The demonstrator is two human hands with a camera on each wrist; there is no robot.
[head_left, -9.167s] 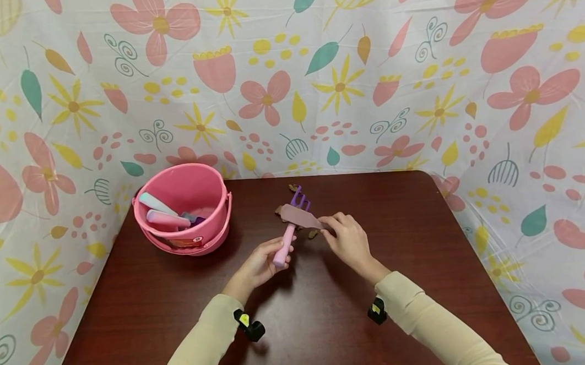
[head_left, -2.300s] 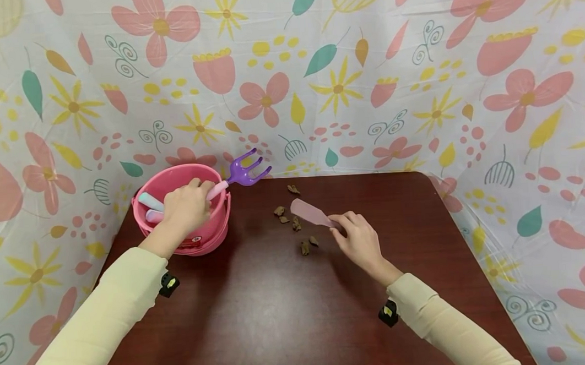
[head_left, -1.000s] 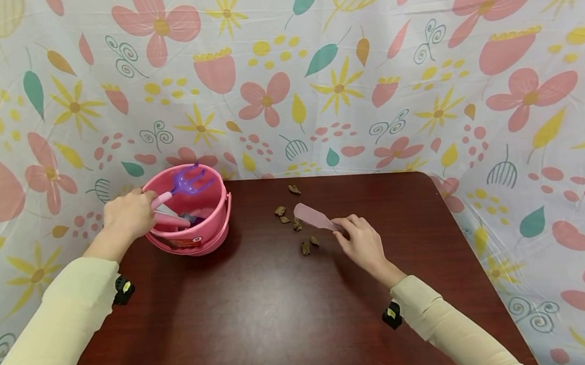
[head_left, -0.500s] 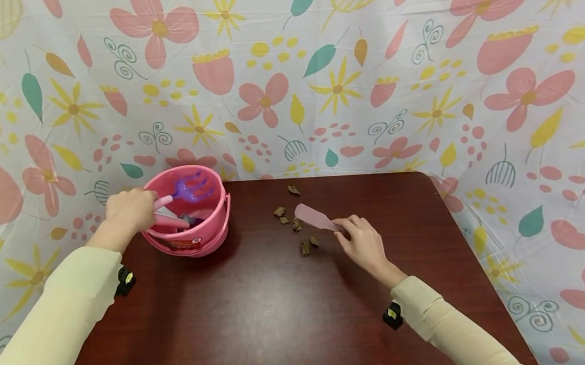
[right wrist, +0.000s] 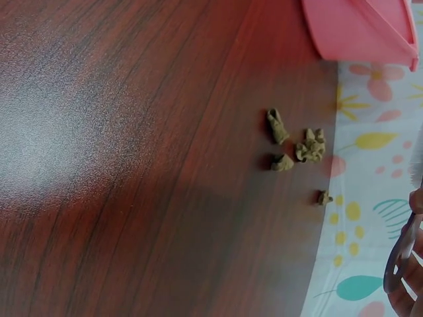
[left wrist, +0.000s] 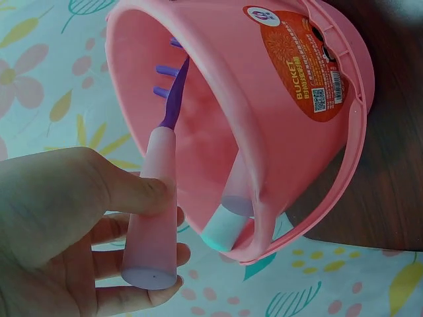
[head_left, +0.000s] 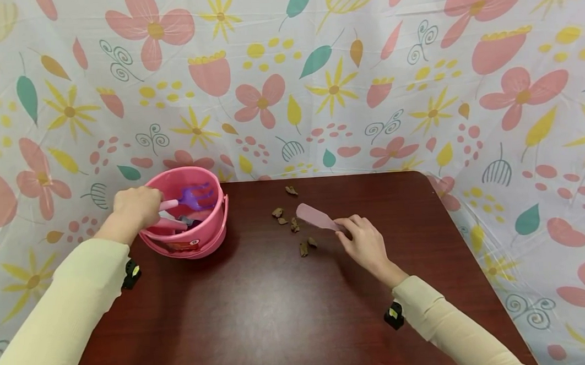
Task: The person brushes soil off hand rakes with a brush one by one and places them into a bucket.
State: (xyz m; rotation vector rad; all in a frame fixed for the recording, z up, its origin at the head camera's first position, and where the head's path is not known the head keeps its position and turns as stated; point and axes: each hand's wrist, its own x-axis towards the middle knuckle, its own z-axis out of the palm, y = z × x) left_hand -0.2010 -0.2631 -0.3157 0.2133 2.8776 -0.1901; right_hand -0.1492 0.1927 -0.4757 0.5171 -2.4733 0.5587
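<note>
My left hand (head_left: 139, 207) grips the pink handle of a toy garden fork (head_left: 194, 198), thumb and fingers round it. The fork's purple tines hang inside the pink bucket (head_left: 208, 231); in the left wrist view the handle (left wrist: 152, 231) sticks out over the rim. My right hand (head_left: 365, 242) holds a pale pink brush (head_left: 316, 217) with a flat back, above the table beside several brown crumpled bits (head_left: 295, 225). Only fingertips and the brush's dark, holed handle end (right wrist: 395, 267) show at the edge of the right wrist view, with a sliver of bristles.
Inside the bucket lie more tools: a pink handle (head_left: 170, 224) and a teal-and-white one (left wrist: 223, 228). The bucket's handle (left wrist: 353, 152) hangs down its outside. The dark wooden table (head_left: 260, 316) ends at a flower-patterned curtain (head_left: 285, 50).
From over the bucket's right rim, my left hand swung left and lowered the fork's tines into the bucket. Earlier the brush lay against the fork; my right hand has since barely moved.
</note>
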